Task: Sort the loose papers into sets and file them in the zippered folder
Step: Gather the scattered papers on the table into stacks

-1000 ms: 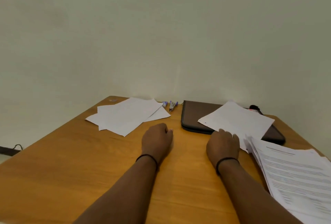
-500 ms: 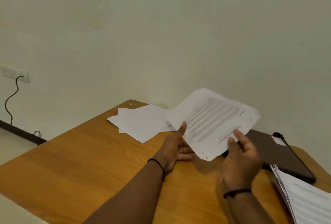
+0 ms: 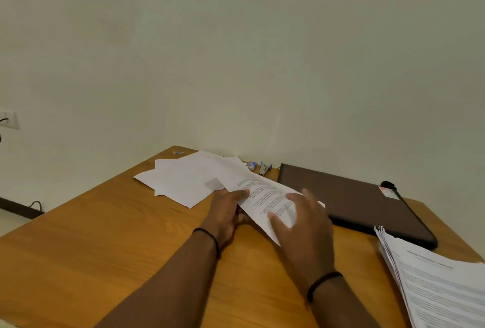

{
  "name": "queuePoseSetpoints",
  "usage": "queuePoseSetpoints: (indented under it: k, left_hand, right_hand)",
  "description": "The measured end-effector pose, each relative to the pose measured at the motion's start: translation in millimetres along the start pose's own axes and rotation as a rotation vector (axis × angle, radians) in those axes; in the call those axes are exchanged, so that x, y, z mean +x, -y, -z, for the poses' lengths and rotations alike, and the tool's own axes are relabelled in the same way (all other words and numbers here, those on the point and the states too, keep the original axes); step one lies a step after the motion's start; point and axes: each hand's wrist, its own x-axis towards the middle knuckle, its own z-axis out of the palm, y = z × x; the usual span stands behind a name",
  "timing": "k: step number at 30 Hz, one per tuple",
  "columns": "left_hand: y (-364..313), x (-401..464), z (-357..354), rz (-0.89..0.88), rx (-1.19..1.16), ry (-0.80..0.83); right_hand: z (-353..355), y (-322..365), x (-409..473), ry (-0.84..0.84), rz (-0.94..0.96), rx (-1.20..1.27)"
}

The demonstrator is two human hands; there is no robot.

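Sorting under way: the left hand [image 3: 227, 209] pinches a printed sheet [image 3: 265, 200] mid-bench, the right hand [image 3: 304, 218] spread on it, bound, seemingly, for the far-left loose papers [image 3: 183, 180]; the zippered folder [image 3: 349, 200] lies closed, right.

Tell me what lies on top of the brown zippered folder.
On the brown zippered folder, only a small red-and-white label shows near its far right corner. The printed sheet covers its near left edge.
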Motion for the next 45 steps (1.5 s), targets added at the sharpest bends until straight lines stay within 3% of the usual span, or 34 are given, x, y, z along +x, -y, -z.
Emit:
queuePoseSetpoints:
  k: [3,4,7,9,11,13,17,19,22,24,27,31,33,37,39,43,45]
  left_hand:
    - [0,-3,-3,0.042,0.069,0.089]
    - [-1,-6,-4,0.053,0.088,0.131]
    - [-6,-13,-4,0.059,0.126,0.344]
    - [-10,-12,2,0.098,0.026,0.425]
    - [-16,-10,4,0.135,-0.076,0.407]
    - [-17,-5,7,0.170,-0.206,0.263]
    - [-11,15,34,0.210,-0.393,-0.032]
    - [-14,23,46,0.238,-0.374,-0.030]
    - [-25,10,43,0.280,-0.387,0.240]
    - [-26,2,35,0.304,-0.251,0.344]
    - [-22,-2,24,0.362,0.051,0.348]
    - [-17,-6,13,0.131,0.477,0.267]
    - [-13,-5,10,-0.092,0.818,0.096]
    - [-10,6,22,-0.538,1.337,-0.520]
    - [-10,12,35,-0.494,1.545,-0.615]
    - [-9,14,47,-0.022,1.682,-0.538]
    - [-8,15,46,-0.028,1.715,-0.544]
  right_hand:
    - [-15,14,-5,0.222,0.168,-0.171]
    - [-19,16,-5,0.215,0.188,-0.220]
    - [-20,12,3,-0.007,0.152,-0.155]
    - [-12,0,10,-0.179,0.147,-0.063]
    - [-1,-7,12,-0.301,0.188,0.093]
    - [5,-10,12,-0.351,0.243,0.311]
    - [0,-34,21,-0.273,0.138,0.548]
    - [-4,-50,25,-0.258,0.046,0.560]
    - [-4,-64,29,-0.042,-0.203,0.767]
    - [-2,-65,26,0.095,-0.220,0.830]
    - [5,-63,23,0.167,-0.176,0.632]
    - [10,-70,26,0.157,-0.224,0.568]
    - [7,-73,27,0.082,-0.260,0.583]
    - [5,-71,29,-0.102,-0.318,0.505]
    - [3,-72,30,-0.110,-0.303,0.465]
    - [-2,-73,28,-0.029,-0.272,0.401]
    - [-2,-75,28,-0.003,-0.302,0.395]
